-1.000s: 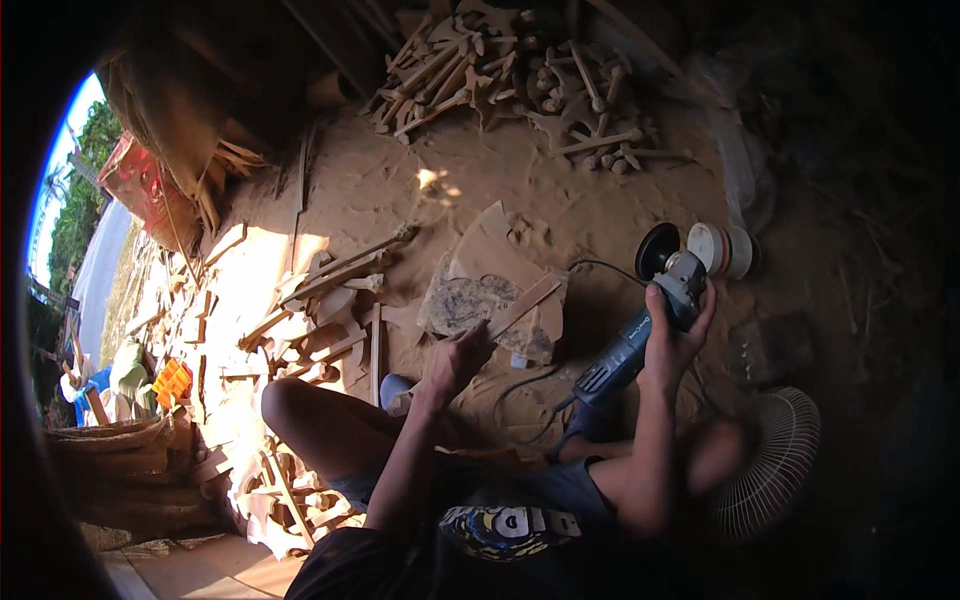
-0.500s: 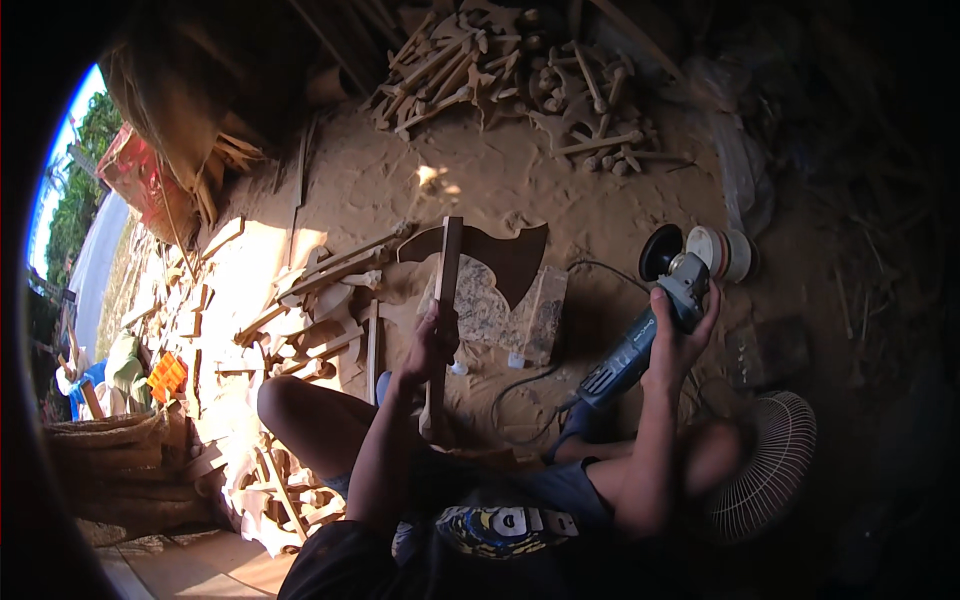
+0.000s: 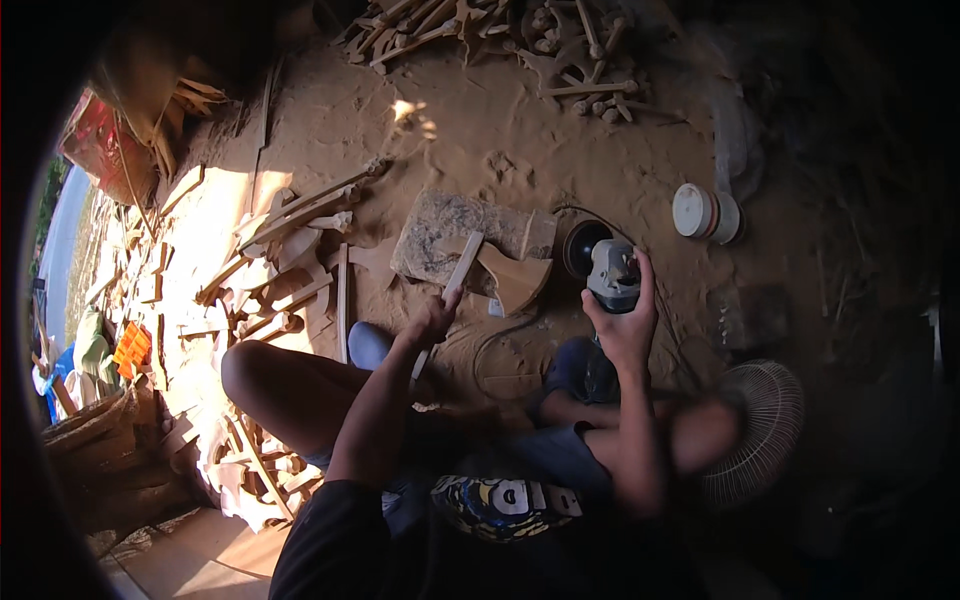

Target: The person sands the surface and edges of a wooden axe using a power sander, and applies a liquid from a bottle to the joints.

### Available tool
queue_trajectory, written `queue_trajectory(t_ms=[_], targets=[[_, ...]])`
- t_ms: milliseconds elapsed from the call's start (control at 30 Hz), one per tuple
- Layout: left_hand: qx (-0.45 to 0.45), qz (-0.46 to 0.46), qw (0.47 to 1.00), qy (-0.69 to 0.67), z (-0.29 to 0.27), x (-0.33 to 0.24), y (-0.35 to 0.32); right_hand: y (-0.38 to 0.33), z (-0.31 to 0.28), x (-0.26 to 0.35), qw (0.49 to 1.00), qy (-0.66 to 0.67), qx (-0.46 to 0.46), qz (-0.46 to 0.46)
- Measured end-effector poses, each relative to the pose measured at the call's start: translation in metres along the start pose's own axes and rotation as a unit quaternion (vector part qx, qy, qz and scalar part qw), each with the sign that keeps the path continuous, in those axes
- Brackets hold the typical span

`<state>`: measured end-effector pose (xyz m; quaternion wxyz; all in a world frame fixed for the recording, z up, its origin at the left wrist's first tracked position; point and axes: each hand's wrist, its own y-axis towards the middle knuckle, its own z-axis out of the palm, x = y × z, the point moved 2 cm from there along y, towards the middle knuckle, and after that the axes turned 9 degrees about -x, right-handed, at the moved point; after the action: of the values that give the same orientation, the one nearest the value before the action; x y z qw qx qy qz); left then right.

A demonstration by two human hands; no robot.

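A wooden axe (image 3: 517, 280) with a pale handle and a broad curved blade is tilted in front of me, and my left hand (image 3: 432, 318) is closed around its handle. The axe blade overlaps the near edge of a stained, worn block (image 3: 445, 228) on the ground. My right hand (image 3: 630, 328) grips an angle grinder (image 3: 614, 272) near its grey head, thumb on one side and fingers on the other. A round dark disc (image 3: 580, 247) on the grinder faces the axe, apart from it. The grinder's body runs down between my knees, partly hidden.
Cut wooden pieces (image 3: 300, 225) lie to the left, and another heap (image 3: 480, 25) lies at the far side. White round tubs (image 3: 705, 213) stand beyond the grinder. A fan with a wire guard (image 3: 755, 430) is by my right knee. A cord (image 3: 590, 213) loops behind the disc.
The axe has tipped from upright, its blade lowering toward me. The grinder has swung left and turned more upright, away from the tubs, bringing its disc closer to the axe. The view has shifted.
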<state>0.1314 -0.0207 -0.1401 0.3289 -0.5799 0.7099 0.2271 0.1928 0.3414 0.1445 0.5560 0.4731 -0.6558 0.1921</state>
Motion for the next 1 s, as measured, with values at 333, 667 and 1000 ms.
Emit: queue_trajectory(t_ms=[333,667,1000], targets=[[-0.139,0.466,0.637,0.599,-0.003,-0.032,-0.003,-0.078,0.048,-0.049,0.981,-0.040,0.187,0.026],[-0.061,0.470,0.653,0.591,0.003,-0.018,0.002,-0.095,0.060,-0.049,0.968,-0.086,0.231,0.040],[0.135,0.370,0.803,0.447,-0.002,-0.039,0.013,-0.075,0.047,-0.064,0.974,-0.102,0.174,0.103]])
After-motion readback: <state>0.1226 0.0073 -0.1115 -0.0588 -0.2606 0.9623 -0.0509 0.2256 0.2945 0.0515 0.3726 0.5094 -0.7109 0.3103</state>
